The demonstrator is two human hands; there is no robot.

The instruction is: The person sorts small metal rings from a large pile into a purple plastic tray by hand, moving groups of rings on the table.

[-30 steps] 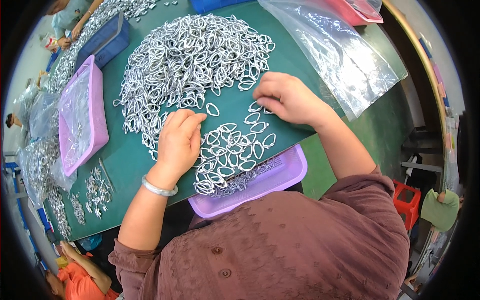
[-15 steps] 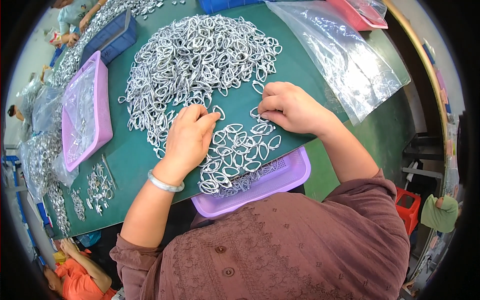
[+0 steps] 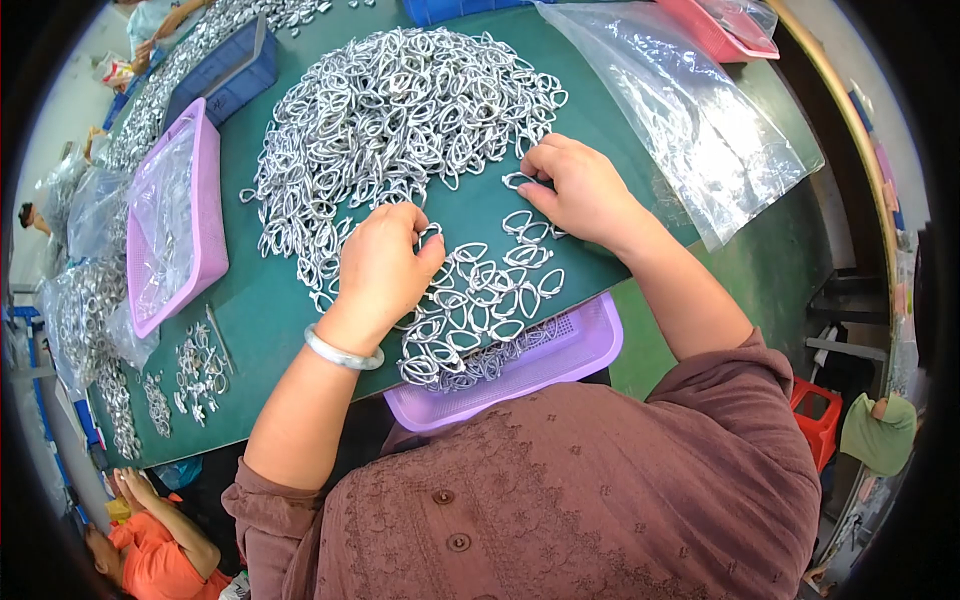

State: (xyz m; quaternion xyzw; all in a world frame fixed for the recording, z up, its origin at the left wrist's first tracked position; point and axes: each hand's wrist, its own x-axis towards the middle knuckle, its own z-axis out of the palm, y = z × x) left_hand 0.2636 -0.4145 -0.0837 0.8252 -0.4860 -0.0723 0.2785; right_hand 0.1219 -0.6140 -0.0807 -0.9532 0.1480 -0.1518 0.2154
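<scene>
A big heap of silver-grey, pointed-oval metal rings [image 3: 410, 110] covers the far middle of the green table. My left hand [image 3: 385, 262], with a pale bangle on its wrist, is at the heap's near edge, its thumb and curled fingers closed on one oval ring [image 3: 431, 232]. Farther right, my right hand [image 3: 582, 192] pinches another oval ring [image 3: 515, 181] at its fingertips. Between my hands and my body lies a smaller spread of the same rings [image 3: 480, 290], reaching the table edge above a purple basket [image 3: 590, 345] that holds more of them.
At the left stands a pink-purple basket [image 3: 210, 245] with clear plastic in it, and behind it a blue bin [image 3: 225, 90]. A clear plastic bag [image 3: 680, 110] lies at the right beside a red tray [image 3: 715, 35]. Small metal pieces [image 3: 200, 370] lie front left. Other people work at the left.
My right hand has moved up and away from the small spread, to a ring lying farther off, leaving rings behind. My left hand has shifted slightly, its thumb now by a ring.
</scene>
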